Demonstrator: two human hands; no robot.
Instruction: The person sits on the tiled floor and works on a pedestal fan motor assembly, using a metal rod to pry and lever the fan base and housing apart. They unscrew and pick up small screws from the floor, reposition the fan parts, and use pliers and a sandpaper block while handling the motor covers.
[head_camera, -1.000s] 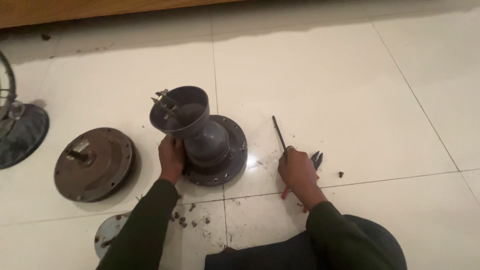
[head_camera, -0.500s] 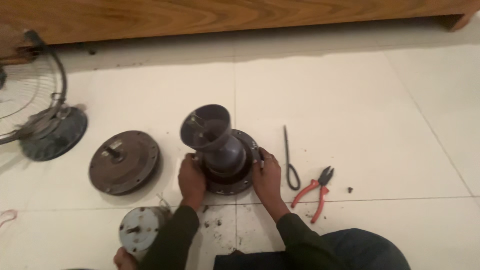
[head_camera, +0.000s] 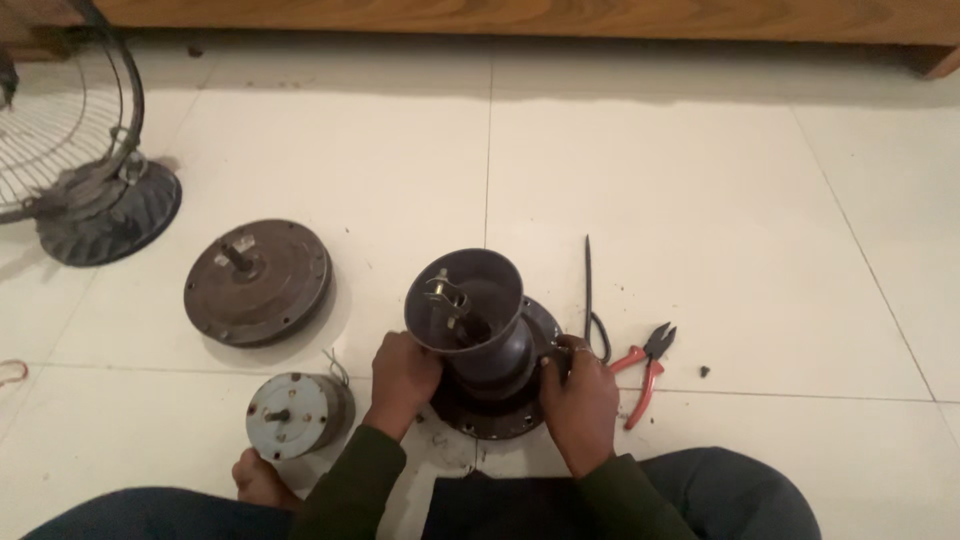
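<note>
- Left hand (head_camera: 403, 372) and right hand (head_camera: 578, 395) grasping dark fan motor housing (head_camera: 490, 350) on opposite sides, upright on tiled floor (head_camera: 700, 200).
- Red-handled pliers (head_camera: 643, 367) just beside right hand.

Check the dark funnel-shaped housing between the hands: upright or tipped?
Tipped. The funnel-shaped housing leans left, its open mouth facing up-left, while its round base sits on the floor. The left hand and right hand grip it.
</note>
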